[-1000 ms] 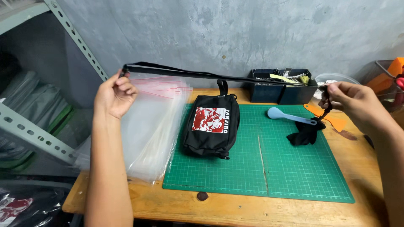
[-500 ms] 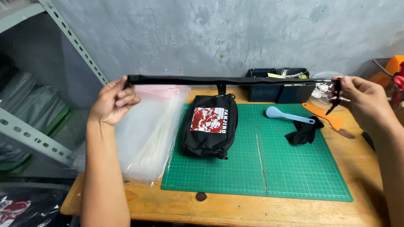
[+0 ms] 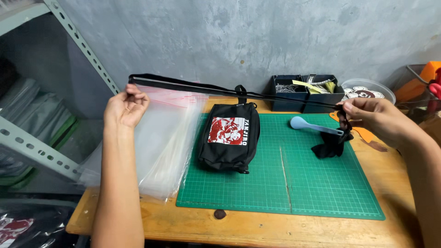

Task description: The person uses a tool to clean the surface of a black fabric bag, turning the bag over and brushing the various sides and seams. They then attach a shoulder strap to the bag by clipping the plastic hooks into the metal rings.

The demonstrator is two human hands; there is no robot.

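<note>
My left hand (image 3: 125, 106) pinches one end of a long black strap (image 3: 202, 87), held up over the table's left side. My right hand (image 3: 374, 120) grips the strap's other end at the right, with the bunched remainder (image 3: 330, 146) hanging down onto the mat. The strap runs taut between both hands, doubled along its length. Below it a black pouch (image 3: 228, 137) with a red and white print lies on the green cutting mat (image 3: 294, 188).
A stack of clear plastic bags (image 3: 156, 142) lies left of the mat on the wooden table (image 3: 257, 229). A light blue tool (image 3: 312, 126), black trays (image 3: 305, 92), a round clear container (image 3: 367, 89) and an orange thing (image 3: 420, 80) sit at the back right. Metal shelving (image 3: 41, 151) stands to the left.
Both hands have moved: my left hand is now lower and my right hand has come down toward the mat. The strap stays stretched between them, now sloping down to the right.
</note>
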